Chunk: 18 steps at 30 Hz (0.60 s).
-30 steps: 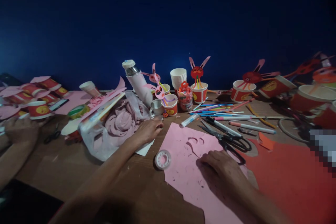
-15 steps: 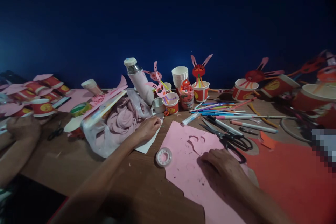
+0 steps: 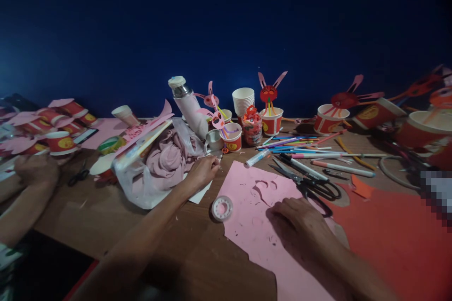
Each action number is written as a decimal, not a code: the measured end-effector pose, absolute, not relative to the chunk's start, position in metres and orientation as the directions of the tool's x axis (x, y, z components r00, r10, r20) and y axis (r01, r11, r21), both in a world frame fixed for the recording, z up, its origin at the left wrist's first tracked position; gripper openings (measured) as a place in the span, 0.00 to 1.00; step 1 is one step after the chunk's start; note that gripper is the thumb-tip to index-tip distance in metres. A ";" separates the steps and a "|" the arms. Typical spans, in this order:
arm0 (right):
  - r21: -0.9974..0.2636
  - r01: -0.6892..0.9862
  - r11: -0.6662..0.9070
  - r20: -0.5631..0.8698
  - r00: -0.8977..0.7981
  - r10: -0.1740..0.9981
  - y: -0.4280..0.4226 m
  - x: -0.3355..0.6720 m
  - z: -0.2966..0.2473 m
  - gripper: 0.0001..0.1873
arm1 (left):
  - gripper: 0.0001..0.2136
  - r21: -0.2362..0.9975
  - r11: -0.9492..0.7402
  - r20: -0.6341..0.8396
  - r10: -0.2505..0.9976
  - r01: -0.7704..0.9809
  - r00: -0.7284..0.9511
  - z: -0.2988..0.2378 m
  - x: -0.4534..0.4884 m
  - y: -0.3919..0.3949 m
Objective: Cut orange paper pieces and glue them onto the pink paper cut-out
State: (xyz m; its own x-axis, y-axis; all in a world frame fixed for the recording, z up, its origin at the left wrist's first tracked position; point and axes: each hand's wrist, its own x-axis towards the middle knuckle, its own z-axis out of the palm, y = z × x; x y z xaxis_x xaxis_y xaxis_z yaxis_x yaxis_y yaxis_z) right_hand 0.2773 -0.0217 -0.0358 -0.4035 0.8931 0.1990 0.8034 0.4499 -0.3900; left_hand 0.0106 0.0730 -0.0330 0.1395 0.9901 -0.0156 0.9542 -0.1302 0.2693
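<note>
My left hand (image 3: 203, 171) reaches forward with its fingers curled in. It rests on the edge of a white sheet (image 3: 199, 194) beside a plastic bag of pink cloth (image 3: 162, 162). Anything in its grip is hidden. My right hand (image 3: 300, 218) lies flat, palm down, on a pink paper sheet (image 3: 247, 216) with small cut-outs in it. A roll of tape (image 3: 221, 208) sits between the two hands at the pink sheet's left edge. Black scissors (image 3: 314, 188) lie just beyond my right hand.
Another person's hand (image 3: 35, 169) rests at far left, near red paper cups (image 3: 58, 143) and small scissors (image 3: 78, 176). Behind are a white flask (image 3: 189, 106), stacked white cups (image 3: 243, 101), bunny-decorated cups (image 3: 271, 120), pens (image 3: 300, 148) and a glue stick (image 3: 257, 157). Red paper (image 3: 388, 235) covers the right.
My left hand's fingers have curled in from a stretched-out reach. My right hand stays on the pink sheet. The view has shifted slightly.
</note>
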 end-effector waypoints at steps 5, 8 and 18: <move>-0.400 0.771 0.496 0.198 -0.455 0.868 -0.021 0.279 -0.036 0.12 | 0.10 0.239 -0.116 -0.069 0.988 0.964 0.136 -0.031 0.009 0.076; -0.420 0.771 0.478 0.186 -0.443 0.877 -0.021 0.280 -0.038 0.12 | 0.07 0.235 -0.131 -0.076 0.985 0.963 0.152 -0.028 0.009 0.075; -0.419 0.772 0.478 0.190 -0.440 0.877 -0.022 0.279 -0.036 0.14 | 0.15 0.135 -0.288 -0.057 0.953 0.948 0.298 -0.010 0.055 0.072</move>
State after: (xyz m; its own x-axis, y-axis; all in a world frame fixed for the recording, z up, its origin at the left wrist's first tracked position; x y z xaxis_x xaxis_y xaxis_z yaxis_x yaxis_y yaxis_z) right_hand 0.2787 -0.0223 -0.0364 -0.4403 0.8774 0.1902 0.7721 0.4782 -0.4186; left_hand 0.0553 0.0718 -0.0098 0.2975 0.9530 -0.0573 0.9481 -0.2879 0.1351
